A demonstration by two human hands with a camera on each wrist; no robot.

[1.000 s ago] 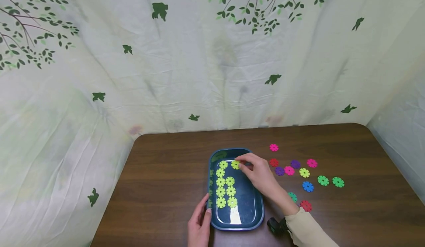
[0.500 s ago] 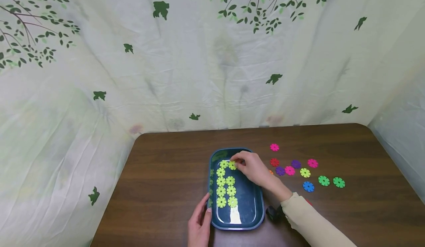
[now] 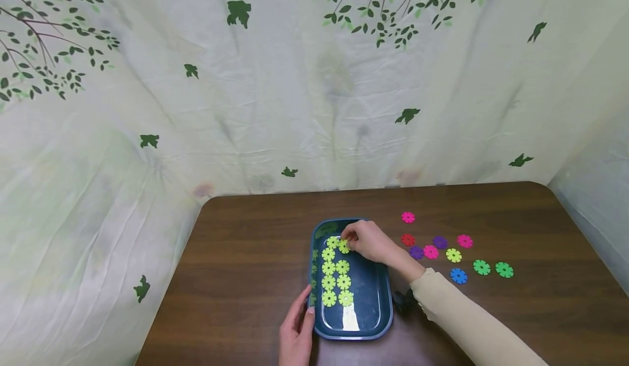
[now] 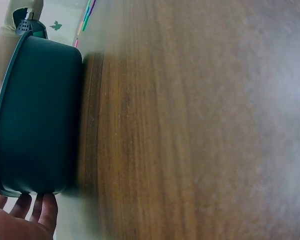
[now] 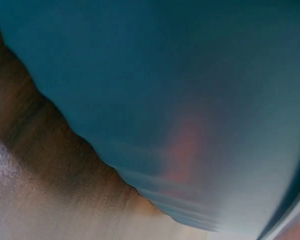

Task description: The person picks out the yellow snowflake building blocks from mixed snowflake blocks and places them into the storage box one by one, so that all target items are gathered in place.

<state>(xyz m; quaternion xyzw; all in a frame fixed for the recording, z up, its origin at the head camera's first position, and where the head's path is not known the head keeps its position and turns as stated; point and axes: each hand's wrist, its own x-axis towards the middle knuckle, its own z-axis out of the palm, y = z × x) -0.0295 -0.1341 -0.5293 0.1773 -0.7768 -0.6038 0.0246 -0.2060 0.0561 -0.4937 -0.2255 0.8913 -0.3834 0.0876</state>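
Note:
My right hand [image 3: 371, 240] pinches a yellow flower-shaped disc [image 3: 343, 246] near the far end of the blue tray [image 3: 375, 314]. More yellow flower discs [image 3: 328, 283] lie in two columns along the tray's left side; the left column runs farther back. In the head view my left hand [image 3: 296, 330] rests against the tray's left outer wall, with thumb and forefinger at the rim. The left wrist view shows several of its fingertips [image 4: 49, 202] touching that wall. Blurred tray wall [image 5: 90, 65] fills most of the right wrist view, and the disc is not seen there.
Right of the tray, loose flower discs lie on the brown table [image 3: 245, 267]: pink [image 3: 408, 217], red [image 3: 408, 240], purple [image 3: 440, 242], yellow [image 3: 454, 255], blue [image 3: 459, 276] and green [image 3: 504, 270]. A printed white curtain [image 3: 265, 109] hangs behind the table.
My right hand has moved a little left with the yellow disc, which now sits close beside the top of the left column. My left hand has stayed at the tray.

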